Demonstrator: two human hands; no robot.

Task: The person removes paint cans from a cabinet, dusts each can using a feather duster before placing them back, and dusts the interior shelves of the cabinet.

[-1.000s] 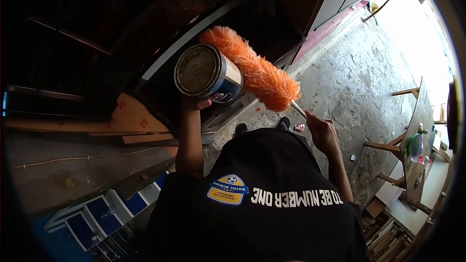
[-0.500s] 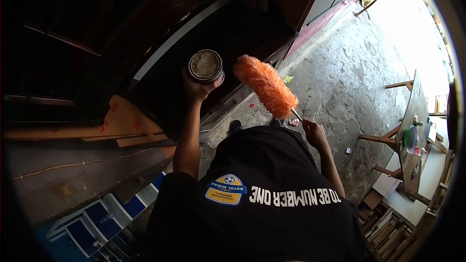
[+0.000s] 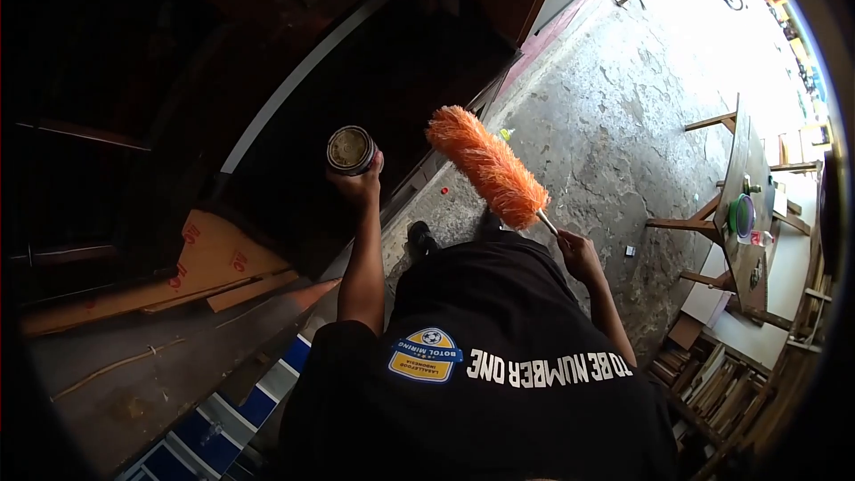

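My left hand [image 3: 361,183] is wrapped round a small round tin can [image 3: 350,150]. Its worn, stained top faces me, and the can is held over a dark surface. The can's side is mostly hidden. In my right hand [image 3: 581,256] is the thin handle of a duster [image 3: 490,167]. Its fluffy orange head points up and to the left, above the floor and apart from the can. Most of my right fingers close round the handle's end.
Dark furniture with a pale edge strip [image 3: 298,80] stands on the left, near cardboard [image 3: 209,258]. The cracked concrete floor [image 3: 606,142] bears a small red object [image 3: 444,191]. A wooden table [image 3: 744,187] and stacked wood pieces [image 3: 712,383] are at the right. Blue-and-white shelving [image 3: 209,432] is lower left.
The can has moved down and slightly left in view, in my left hand. The duster stays in my right hand at much the same angle. The whole view has shifted a little.
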